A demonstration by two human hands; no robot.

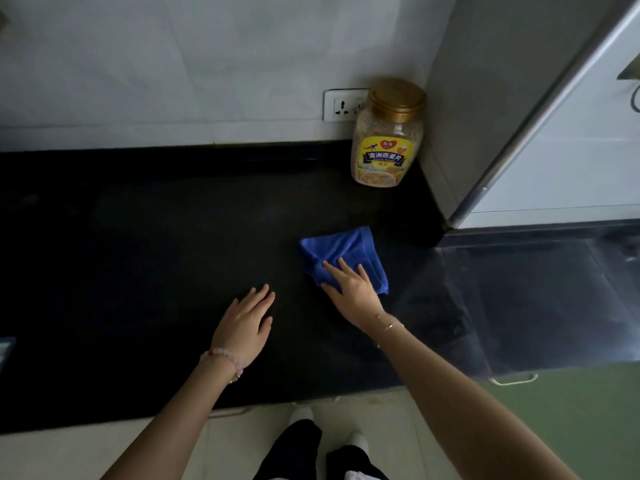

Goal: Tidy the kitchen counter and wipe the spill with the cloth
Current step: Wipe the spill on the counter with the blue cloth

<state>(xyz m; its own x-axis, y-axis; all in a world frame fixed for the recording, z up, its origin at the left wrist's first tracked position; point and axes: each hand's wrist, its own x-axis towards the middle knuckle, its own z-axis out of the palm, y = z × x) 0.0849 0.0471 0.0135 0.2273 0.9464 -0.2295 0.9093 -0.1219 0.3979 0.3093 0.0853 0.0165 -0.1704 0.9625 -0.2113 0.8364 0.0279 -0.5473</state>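
The blue cloth (341, 252) is pressed flat under the spread fingers (341, 268) of the right hand (351, 289); the left hand (244, 322), fingers together, is rested empty beside it. No spill is discernible on the dark counter (138, 237); wiping is judged underway, with the jar (388, 133) set beyond the fingertips.

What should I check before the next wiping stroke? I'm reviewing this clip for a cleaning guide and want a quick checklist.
1. Right hand flat on the blue cloth, fingers spread: ok.
2. Cloth lying on the black counter, not lifted: ok.
3. Left hand resting on the bare counter, apart from the cloth: ok.
4. Oat jar upright, lid on, back in the corner, apart from the cloth: ok.
5. Spill location on the dark surface: cannot tell.
6. Wall socket above the counter and dry: cannot tell.
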